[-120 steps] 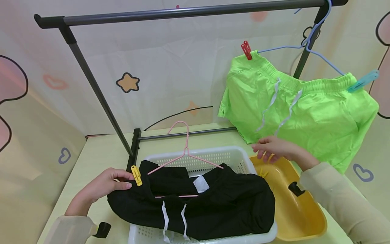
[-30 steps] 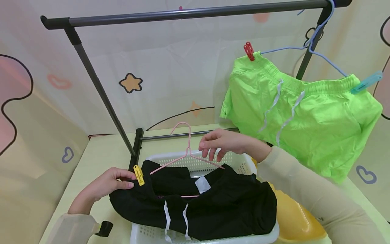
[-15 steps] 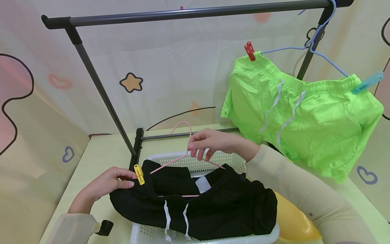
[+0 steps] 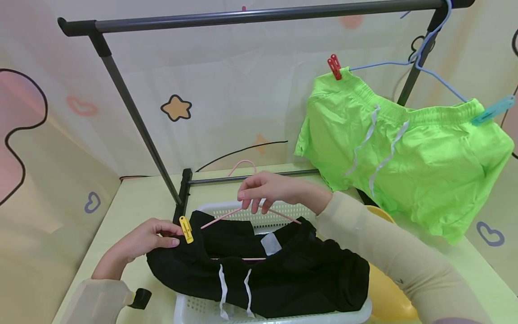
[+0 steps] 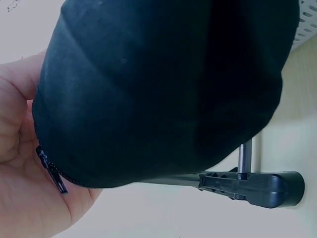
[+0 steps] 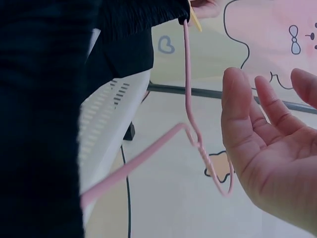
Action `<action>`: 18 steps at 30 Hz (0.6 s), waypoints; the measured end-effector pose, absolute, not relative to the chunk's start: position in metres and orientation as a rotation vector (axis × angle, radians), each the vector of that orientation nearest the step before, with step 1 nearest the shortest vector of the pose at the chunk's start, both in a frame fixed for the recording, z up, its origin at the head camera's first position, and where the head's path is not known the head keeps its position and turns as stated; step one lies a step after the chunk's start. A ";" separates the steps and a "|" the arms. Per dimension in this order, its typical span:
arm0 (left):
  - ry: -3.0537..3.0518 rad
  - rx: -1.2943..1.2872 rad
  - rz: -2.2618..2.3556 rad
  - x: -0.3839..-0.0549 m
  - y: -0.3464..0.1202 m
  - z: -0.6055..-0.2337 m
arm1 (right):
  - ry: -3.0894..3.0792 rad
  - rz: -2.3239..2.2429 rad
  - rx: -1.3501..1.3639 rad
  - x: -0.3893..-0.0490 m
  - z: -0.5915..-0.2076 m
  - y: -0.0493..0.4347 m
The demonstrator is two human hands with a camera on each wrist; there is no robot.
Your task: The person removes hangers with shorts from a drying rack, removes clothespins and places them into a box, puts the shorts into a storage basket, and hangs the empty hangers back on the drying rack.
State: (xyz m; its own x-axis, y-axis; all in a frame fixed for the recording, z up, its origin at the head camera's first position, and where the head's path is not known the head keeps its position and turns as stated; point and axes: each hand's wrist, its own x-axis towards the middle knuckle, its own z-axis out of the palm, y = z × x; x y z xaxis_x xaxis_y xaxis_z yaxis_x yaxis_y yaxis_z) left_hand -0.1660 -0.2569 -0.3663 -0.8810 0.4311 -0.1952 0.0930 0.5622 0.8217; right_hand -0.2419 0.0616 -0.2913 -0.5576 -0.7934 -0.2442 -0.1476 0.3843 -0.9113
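Black shorts (image 4: 307, 283) with white drawstrings lie across a white basket, a pink hanger (image 4: 221, 218) inside the waist. My left hand (image 4: 137, 243) pinches the waistband's left end between thumb and fingers, beside a yellow clothespin (image 4: 186, 230) clipped there. Black cloth covers part of that hand in the left wrist view, where a zipper pull (image 5: 52, 171) hangs against the palm. Over the hanger's neck is my right hand (image 4: 279, 189), fingers loosely bent. The right wrist view shows these fingers apart from the hanger (image 6: 187, 74), whose hook passes partly behind the hand.
Green shorts (image 4: 404, 157) hang at the right on a blue hanger (image 4: 441, 82), held by a red clothespin (image 4: 334, 67) and a teal one (image 4: 492, 110). A dark rack bar (image 4: 263, 16) spans above. The white basket (image 4: 188, 308) stands left of a yellow basin (image 4: 390, 297).
My right hand has moved left from beside the green shorts to the pink hanger's neck. My left hand stays on the black waistband, and the view has shifted slightly.
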 end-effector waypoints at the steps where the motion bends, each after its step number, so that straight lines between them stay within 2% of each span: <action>1: 2.426 0.424 1.240 -0.166 -0.257 -0.366 | 1.951 -1.185 -0.815 -0.242 -0.292 0.059; 18: 2.707 0.480 1.019 -0.161 -0.242 -0.351 | 1.954 -1.194 -0.861 -0.241 -0.301 0.016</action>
State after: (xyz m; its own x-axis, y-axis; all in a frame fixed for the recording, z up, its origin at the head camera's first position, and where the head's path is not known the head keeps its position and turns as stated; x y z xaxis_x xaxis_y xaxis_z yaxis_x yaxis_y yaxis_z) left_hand -0.1611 -0.2419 -0.3513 -0.9250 0.3716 -0.0795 0.2269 0.7078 0.6690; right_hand -0.2413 0.0164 -0.3011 -0.5493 -0.8094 -0.2079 -0.1845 0.3601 -0.9145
